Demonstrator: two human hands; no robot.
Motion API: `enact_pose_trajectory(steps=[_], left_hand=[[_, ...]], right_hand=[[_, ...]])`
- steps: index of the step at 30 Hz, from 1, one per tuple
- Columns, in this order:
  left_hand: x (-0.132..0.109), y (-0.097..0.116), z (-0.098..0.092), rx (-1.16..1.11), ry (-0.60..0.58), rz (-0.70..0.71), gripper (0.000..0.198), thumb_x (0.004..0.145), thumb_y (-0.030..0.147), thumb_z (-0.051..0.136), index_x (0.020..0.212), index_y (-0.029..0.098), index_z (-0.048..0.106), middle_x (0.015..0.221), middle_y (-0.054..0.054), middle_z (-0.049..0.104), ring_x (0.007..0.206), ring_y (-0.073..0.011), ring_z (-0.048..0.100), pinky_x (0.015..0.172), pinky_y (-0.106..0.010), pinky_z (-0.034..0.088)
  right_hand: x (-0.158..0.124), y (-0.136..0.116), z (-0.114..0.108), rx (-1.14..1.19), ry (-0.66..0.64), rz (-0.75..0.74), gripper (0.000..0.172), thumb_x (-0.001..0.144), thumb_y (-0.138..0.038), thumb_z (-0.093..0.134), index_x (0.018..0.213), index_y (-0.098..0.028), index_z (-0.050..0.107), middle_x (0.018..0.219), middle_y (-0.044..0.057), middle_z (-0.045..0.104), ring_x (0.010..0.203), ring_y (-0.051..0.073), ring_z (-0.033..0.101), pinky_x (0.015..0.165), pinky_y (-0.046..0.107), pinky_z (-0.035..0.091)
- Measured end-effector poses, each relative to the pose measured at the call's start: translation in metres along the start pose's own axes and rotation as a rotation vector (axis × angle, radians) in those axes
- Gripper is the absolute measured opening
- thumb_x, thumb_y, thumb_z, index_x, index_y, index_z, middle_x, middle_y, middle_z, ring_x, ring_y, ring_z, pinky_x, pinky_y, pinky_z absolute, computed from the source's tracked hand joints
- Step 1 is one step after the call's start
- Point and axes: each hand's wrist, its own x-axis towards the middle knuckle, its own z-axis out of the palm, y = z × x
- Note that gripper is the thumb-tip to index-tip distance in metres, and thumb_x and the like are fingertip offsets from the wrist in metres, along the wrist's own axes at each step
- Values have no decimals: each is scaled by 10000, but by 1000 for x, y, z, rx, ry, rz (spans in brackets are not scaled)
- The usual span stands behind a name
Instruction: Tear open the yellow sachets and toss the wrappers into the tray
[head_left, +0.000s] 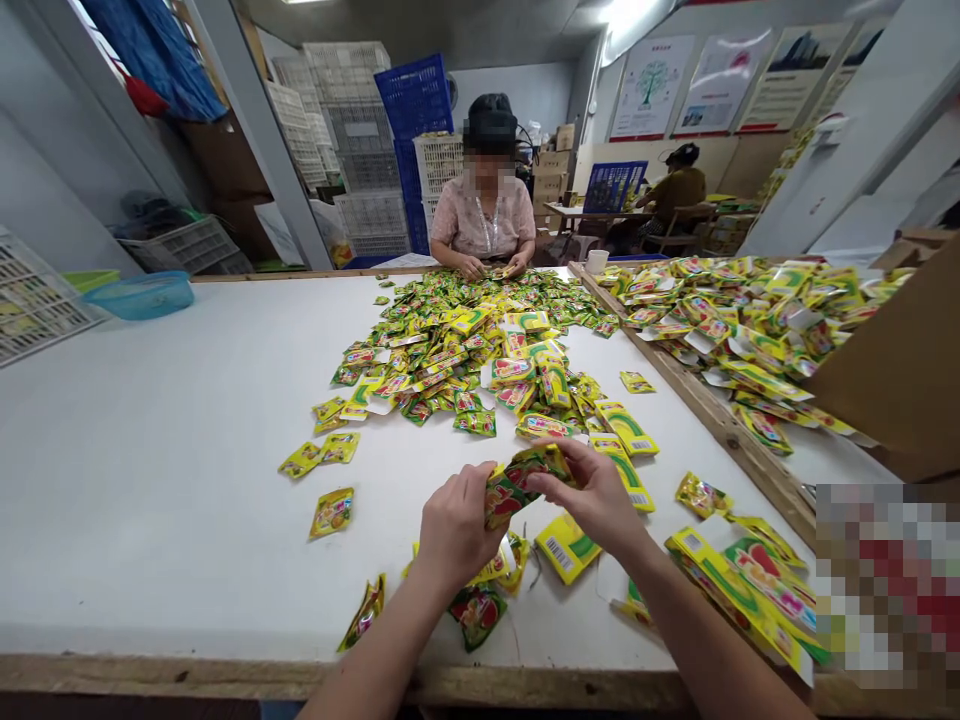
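My left hand [454,525] and my right hand [592,490] both grip a strip of yellow, green and red foil sachets [521,480], one at each side, above the white table [165,470]. Below my hands lie loose sachets, among them a yellow one with a barcode [566,548] and a red-and-green one [478,615]. A stack of larger packets [750,590] lies to my right. Farther ahead spreads a big heap of similar sachets [465,350].
Across the heap, a seated co-worker [484,215] handles sachets. To the right, a wooden rail [720,420] borders another sachet-covered table [750,330]. A blue bowl [139,295] and a white crate [37,295] stand at the far left, with stacked crates [412,100] behind.
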Motion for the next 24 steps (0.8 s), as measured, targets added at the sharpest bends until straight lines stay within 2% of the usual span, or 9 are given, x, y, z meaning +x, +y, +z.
enact_pose_trajectory(steps=[2, 5, 10, 13, 17, 19, 22, 24], left_hand=[[-1, 0, 0, 26, 19, -8, 382, 770, 309, 549, 1138, 226, 484, 950, -64, 645, 820, -216, 623, 654, -303, 477], [-5, 1, 3, 36, 47, -18, 341, 792, 317, 528, 1119, 228, 493, 931, -65, 645, 799, -212, 626, 630, -295, 470], [-6, 6, 6, -66, 102, -9, 373, 821, 398, 506, 1128, 194, 446, 929, -72, 635, 797, -208, 633, 627, -285, 480], [-6, 10, 2, -158, 139, -34, 403, 809, 417, 530, 1135, 206, 421, 984, -68, 633, 829, -203, 637, 656, -285, 493], [-6, 9, -4, -218, 103, -66, 412, 777, 418, 564, 1112, 222, 428, 1003, -62, 632, 856, -210, 639, 677, -293, 502], [-5, 6, -5, -225, 82, -92, 409, 760, 409, 578, 1097, 225, 436, 1003, -60, 633, 858, -213, 639, 670, -294, 502], [-5, 1, -2, -217, 50, -129, 395, 745, 380, 582, 1079, 218, 447, 992, -57, 634, 846, -214, 638, 649, -292, 497], [-6, -1, 2, -205, 9, -129, 370, 738, 332, 569, 1068, 210, 456, 963, -53, 636, 816, -215, 637, 622, -292, 488]], right_hand=[[0, 1, 4, 118, 13, 38, 297, 623, -369, 742, 844, -206, 628, 790, 21, 684, 727, 181, 642, 635, 291, 532], [-4, 2, 13, 44, -14, 19, 237, 627, -351, 746, 781, -207, 637, 763, 19, 689, 704, 181, 644, 663, 304, 535], [-15, 11, 30, -132, 257, -127, 361, 673, -341, 728, 1003, -239, 622, 816, 26, 682, 742, 191, 635, 706, 336, 527], [-19, 13, 34, -219, 376, -263, 278, 719, -353, 694, 975, -256, 639, 887, 55, 673, 846, 226, 622, 784, 393, 498], [-19, 10, 34, -361, 488, -283, 217, 716, -407, 685, 866, -251, 667, 1001, 106, 654, 1011, 300, 577, 884, 489, 414], [-19, 8, 34, -417, 423, -283, 174, 763, -411, 631, 812, -254, 686, 1023, 110, 658, 1112, 322, 527, 958, 530, 326], [-18, 6, 34, -464, 139, -219, 178, 808, -389, 571, 863, -286, 706, 973, 76, 683, 1171, 324, 490, 1024, 572, 176], [-17, 5, 36, -467, -49, -146, 145, 770, -382, 612, 802, -273, 702, 836, 46, 687, 1103, 318, 529, 1029, 574, 153]])
